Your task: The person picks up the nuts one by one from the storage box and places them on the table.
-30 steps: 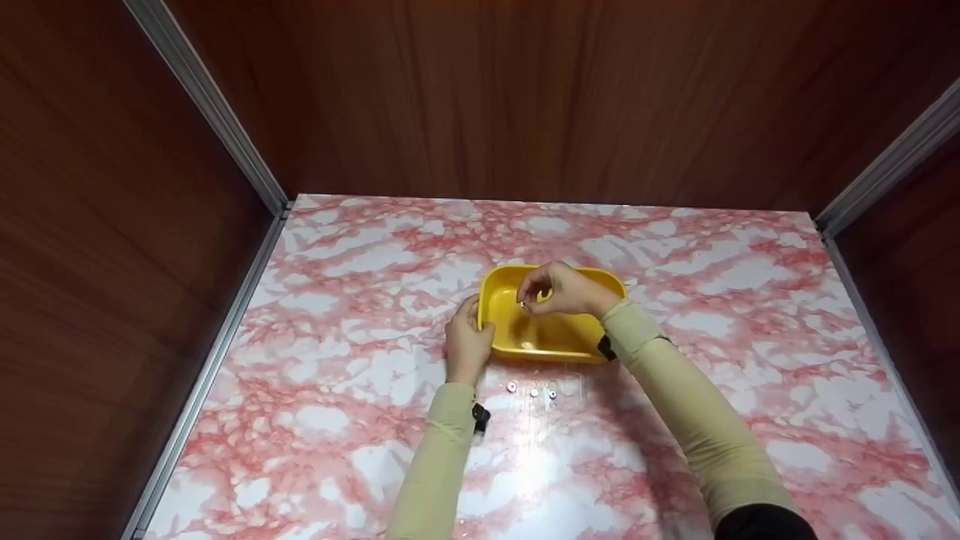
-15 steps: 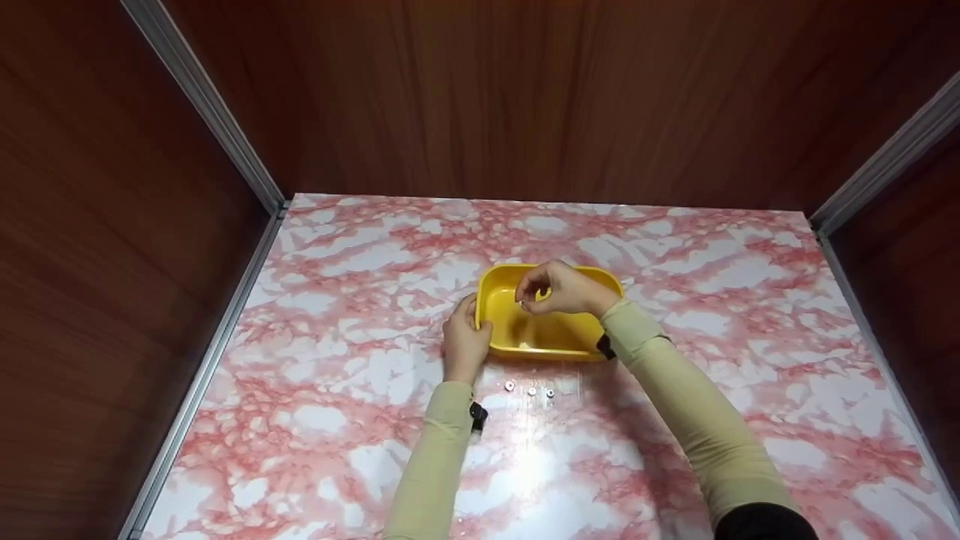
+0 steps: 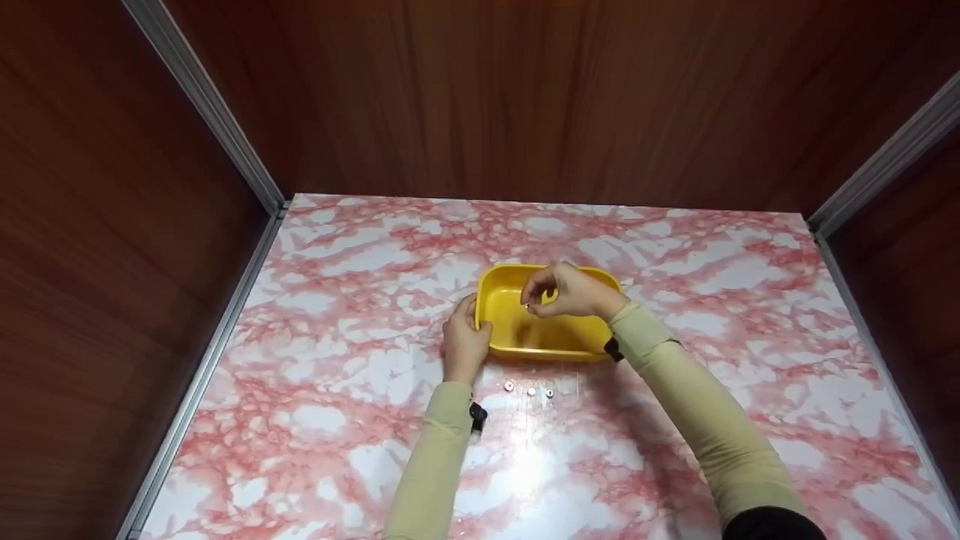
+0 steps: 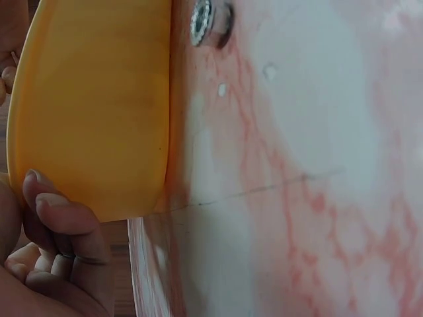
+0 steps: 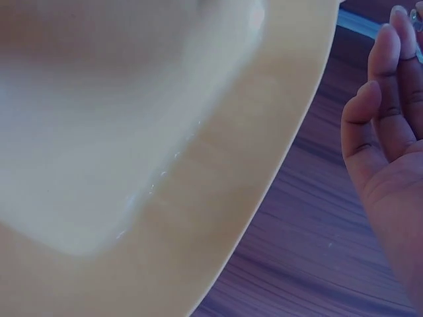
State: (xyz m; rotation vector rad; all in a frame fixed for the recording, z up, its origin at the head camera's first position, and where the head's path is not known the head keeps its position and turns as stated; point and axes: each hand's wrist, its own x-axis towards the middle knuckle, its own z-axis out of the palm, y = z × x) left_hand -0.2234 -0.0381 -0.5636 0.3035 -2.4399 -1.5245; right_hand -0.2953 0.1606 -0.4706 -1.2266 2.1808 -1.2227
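A yellow plastic tub [image 3: 555, 354] rests on the table. My left hand [image 3: 466, 341] grips its left end, the thumb over the rim and the fingers against the outside wall; those curled fingers [image 4: 69, 218] also show in the left wrist view. Above the tub, my right hand [image 3: 568, 292] pinches a small shiny piece [image 3: 526, 305] between thumb and fingertips. In the right wrist view that glassy-looking piece [image 5: 416, 18] is partly cut off at the edge. Three small silvery pieces [image 3: 531, 391] lie in a row before the tub. One metal piece [image 4: 211, 24] has a notched rim.
The table [image 3: 360, 330] has a red and white marbled top. Dark wood-grain panels [image 3: 480, 97] enclose it at the back and sides, with grey metal rails [image 3: 225, 105] at the corners. Tiny clear bits [image 4: 269, 71] lie near the notched piece.
My right hand has shifted slightly to the right over the tub, with the small piece still pinched. The left hand keeps its grip on the tub.
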